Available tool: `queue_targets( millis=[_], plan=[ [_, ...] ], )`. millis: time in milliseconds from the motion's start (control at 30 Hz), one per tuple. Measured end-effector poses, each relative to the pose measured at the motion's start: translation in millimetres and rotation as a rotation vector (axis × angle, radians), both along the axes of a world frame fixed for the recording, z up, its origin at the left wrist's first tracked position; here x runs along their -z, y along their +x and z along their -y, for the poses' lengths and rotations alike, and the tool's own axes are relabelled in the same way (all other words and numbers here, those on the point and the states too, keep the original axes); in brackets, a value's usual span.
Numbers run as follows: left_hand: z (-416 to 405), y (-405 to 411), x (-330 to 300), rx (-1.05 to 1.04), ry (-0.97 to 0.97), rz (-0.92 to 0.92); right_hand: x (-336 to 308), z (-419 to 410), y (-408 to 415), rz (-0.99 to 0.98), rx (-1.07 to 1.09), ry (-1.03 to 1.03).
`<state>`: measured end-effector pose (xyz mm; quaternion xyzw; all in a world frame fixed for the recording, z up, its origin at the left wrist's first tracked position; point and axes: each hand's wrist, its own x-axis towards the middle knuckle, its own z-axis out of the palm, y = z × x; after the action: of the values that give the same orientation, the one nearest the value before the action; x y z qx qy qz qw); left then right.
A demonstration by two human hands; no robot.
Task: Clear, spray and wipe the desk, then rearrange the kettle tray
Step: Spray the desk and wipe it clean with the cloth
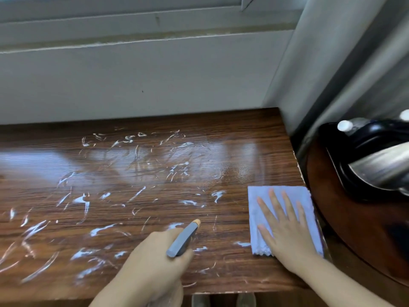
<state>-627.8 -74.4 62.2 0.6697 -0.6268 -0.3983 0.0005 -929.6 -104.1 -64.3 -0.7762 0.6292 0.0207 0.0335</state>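
Across the whole lower half of the shot sat the desk (232,151), dark wood grain with a glossy wet sheen, pushed up against a pale grey wall (132,80) under a window sill. White foamy streaks of spray (84,202) were smeared all over the left and middle of it, thickest toward the near left, while the right part looked wet but mostly free of white. A grey curtain (321,52) hung down at the far right corner.

Off the right end of the desk was the kettle tray (345,229), a round dark-brown one, sitting just beside the desk edge. On it stood a kettle (380,167) with a shiny steel body and black trim, pretty blurred, plus a couple of white bottle caps (344,125) poking up behind it.

The cloth (309,229), a folded light-blue one, lay flat on the near right of the desk, right next to the tray. The right hand (285,227) was pressed flat on top of it, fingers straight and spread, pointing toward the wall.

The left hand (155,262) was in the near middle, fingers wrapped around a spray bottle (183,239); only its grey head with an orange nozzle tip showed, aimed out over the desk toward the far right.
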Motion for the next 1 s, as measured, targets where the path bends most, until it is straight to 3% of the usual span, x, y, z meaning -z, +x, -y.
queue_targets(
  millis=[167,500,733,1000],
  plan=[
    [-5,15,-3,-0.002,-0.003,-0.062,2,-37,36,0.026,-0.134,0.007],
    [-7,26,-9,-0.053,-0.023,-0.122,3,48,99,0.048,-0.146,0.006],
    [-4,22,-22,-0.015,-0.024,-0.123,4,75,52,-0.010,0.056,-0.036],
    [-24,16,-13,-0.028,-0.027,-0.149,2,-6,-14,-0.020,0.197,-0.007]
  ],
)
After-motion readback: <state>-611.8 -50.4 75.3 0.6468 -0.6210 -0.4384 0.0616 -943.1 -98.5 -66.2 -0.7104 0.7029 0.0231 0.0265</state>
